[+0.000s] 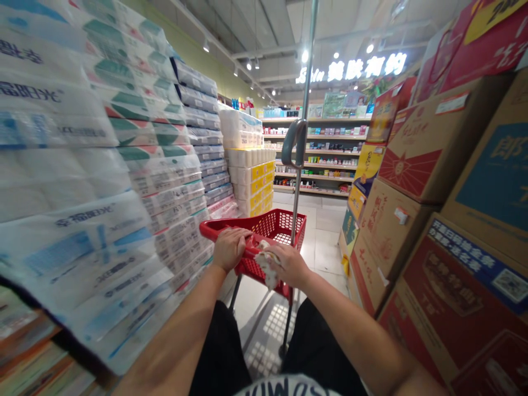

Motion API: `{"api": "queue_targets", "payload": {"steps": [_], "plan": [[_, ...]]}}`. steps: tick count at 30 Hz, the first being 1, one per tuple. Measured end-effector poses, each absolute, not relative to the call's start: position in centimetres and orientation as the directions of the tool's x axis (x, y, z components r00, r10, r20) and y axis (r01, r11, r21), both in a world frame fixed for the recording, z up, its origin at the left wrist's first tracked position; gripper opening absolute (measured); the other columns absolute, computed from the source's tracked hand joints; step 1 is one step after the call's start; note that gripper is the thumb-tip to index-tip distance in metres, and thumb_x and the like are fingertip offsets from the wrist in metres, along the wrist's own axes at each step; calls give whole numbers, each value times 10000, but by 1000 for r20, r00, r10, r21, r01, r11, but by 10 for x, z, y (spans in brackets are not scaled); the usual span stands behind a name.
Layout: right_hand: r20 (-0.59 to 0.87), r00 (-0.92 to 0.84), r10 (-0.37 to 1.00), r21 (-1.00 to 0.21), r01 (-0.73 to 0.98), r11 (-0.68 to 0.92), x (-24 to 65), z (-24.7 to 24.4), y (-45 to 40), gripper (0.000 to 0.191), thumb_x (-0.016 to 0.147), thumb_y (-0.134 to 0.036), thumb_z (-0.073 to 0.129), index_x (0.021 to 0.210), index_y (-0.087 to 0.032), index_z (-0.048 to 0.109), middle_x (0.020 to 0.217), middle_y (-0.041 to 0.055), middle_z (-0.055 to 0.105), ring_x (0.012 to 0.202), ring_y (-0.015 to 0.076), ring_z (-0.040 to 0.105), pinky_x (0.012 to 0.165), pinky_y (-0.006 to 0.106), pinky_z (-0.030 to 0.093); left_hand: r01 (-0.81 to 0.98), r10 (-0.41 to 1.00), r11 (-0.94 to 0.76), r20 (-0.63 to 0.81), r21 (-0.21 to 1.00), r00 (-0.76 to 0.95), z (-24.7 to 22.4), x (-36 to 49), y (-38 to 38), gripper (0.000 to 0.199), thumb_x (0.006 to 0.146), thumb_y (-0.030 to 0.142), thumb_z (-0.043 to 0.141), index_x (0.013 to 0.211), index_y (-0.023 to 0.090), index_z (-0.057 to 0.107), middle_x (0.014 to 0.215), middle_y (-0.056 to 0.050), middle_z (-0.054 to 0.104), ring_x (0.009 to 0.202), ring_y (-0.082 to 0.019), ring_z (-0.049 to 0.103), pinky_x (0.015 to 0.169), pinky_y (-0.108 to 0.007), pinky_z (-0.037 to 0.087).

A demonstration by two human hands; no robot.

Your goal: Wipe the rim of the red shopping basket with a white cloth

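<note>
1. Nearest you, at the bottom edge, is your pale grey shirt with dark lettering (284, 386); your black-clad legs (223, 346) show above it, on either side of the gap.
2. Below and ahead runs a floor of pale, glossy tiles (325, 247), with a lattice of light and shadow under the red perforated plastic shopping cart (264, 221). The cart stands directly in front of you, in the aisle.
3. On your left rise tall stacks of plastic-wrapped white paper rolls and tissue packs (140, 126); on your right, piled printed cardboard boxes (416, 148).
4. At the far end are shelves of small colourful goods (330, 148), below a glowing white sign (365, 66).
5. A slim metal pole (312, 49) with a grey loop-shaped grip (289, 137) stands upright, slightly tilted, at the cart's right side.
6. Both your forearms reach forward and converge. Your left hand (231, 248) is curled over the cart's near rim, palm down.
7. Your right hand (289, 265), just beside it, has its fingers closed on a crumpled white, soft-looking bundle (269, 270) against the same rim. The hands are near each other but apart.
</note>
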State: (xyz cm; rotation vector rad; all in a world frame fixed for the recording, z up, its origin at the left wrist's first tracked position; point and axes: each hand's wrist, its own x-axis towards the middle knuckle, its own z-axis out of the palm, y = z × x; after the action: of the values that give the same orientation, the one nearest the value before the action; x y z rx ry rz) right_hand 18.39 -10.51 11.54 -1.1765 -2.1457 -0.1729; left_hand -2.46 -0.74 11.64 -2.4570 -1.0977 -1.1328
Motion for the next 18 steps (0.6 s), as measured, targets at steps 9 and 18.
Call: {"api": "queue_targets", "payload": {"steps": [9,18], "plan": [[758,-168,630,-211,850,482,171,80,-108,396,934,-248,425,1323,-187,471,1279,105,524,1227,202,438,1056,394,360,761,587,-620,757,191,288,112,4,-39,348,947,250,301,1071,217,625,1168,-46,658,1180,-225,500,1017,-451,308],[778,69,625,-476,714,514,191,83,-114,338,982,-279,285,1207,-186,518,1186,96,583,1139,183,520,1003,363,427,693,515,-698,799,180,311,91,21,-70,336,920,207,316,1058,247,620,1025,-28,675,1142,-206,505,1041,-438,287]]}}
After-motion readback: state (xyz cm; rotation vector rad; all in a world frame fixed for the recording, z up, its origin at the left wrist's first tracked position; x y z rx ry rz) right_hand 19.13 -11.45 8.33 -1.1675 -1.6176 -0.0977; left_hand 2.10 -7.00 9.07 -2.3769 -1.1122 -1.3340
